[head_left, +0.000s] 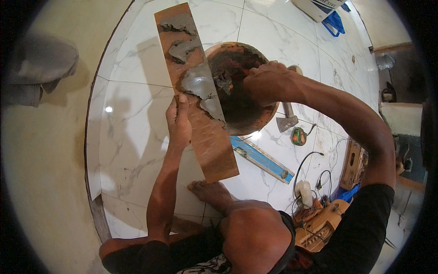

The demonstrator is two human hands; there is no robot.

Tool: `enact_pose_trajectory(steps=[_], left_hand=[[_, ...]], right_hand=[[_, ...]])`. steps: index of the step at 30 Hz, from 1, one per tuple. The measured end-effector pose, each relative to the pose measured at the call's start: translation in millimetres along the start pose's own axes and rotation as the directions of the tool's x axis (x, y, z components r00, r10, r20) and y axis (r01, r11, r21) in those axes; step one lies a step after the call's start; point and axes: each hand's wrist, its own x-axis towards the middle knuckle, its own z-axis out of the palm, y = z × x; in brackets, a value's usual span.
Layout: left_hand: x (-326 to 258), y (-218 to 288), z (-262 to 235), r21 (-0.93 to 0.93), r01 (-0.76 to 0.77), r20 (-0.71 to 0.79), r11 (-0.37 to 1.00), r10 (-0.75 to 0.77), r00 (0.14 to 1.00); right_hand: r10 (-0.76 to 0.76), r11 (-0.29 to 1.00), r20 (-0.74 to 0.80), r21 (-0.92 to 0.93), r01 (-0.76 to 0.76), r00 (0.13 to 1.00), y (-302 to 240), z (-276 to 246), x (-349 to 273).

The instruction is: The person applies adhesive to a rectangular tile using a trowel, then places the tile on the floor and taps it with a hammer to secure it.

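Observation:
A long brown tile strip (212, 155) is tilted up in front of me, with patches of grey mortar (200, 84) spread over its upper and middle parts. My left hand (179, 119) is closed on its left edge, thumb on the face. Behind the strip's right edge stands a round basin (250, 129), its inside dark and smeared. Into it reaches my right hand (264, 84), its fingers curled tight. What they grip is hidden by the hand. A dark lump of mortar (223, 82) shows between this hand and the strip.
Right of the basin lie a hatchet (287, 121) and a tape measure (299, 136). A blue spirit level (262, 157) rests below the basin. Cables and a tan tool case (319, 228) are near my right side. A white box (317, 7) stands far right; a wall (59, 146) bounds the left.

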Motion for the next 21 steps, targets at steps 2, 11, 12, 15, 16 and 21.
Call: enact_pose_trajectory(steps=[2, 11, 12, 15, 16, 21], left_hand=[[-1, -1, 0, -0.010, -0.009, 0.001, 1.000, 0.009, 1.000], [-2, -2, 1, -0.048, -0.033, -0.004, 0.998, 0.032, 0.999], [-2, -2, 1, -0.048, -0.043, -0.011, 0.998, 0.042, 0.999], [-1, -4, 4, -0.074, -0.002, -0.013, 0.997, 0.001, 1.000], [0, -4, 5, -0.072, -0.014, -0.022, 0.997, 0.012, 1.000], [2, -7, 8, -0.043, -0.063, -0.050, 0.997, 0.061, 0.997]], right_hand=[[-0.045, 0.992, 0.022, -0.113, 0.047, 0.999, -1, -7, -1], [-0.062, 0.952, 0.125, -0.289, 0.096, 0.990, -32, 0, 34], [-0.063, 0.958, 0.144, -0.270, 0.101, 0.987, -30, 1, 34], [-0.133, 0.959, 0.134, -0.234, 0.162, 0.982, -22, -3, 32], [-0.097, 0.971, 0.128, -0.206, 0.122, 0.987, -18, -5, 29], [0.045, 0.996, 0.237, -0.086, -0.026, 0.970, -6, -11, 26]])
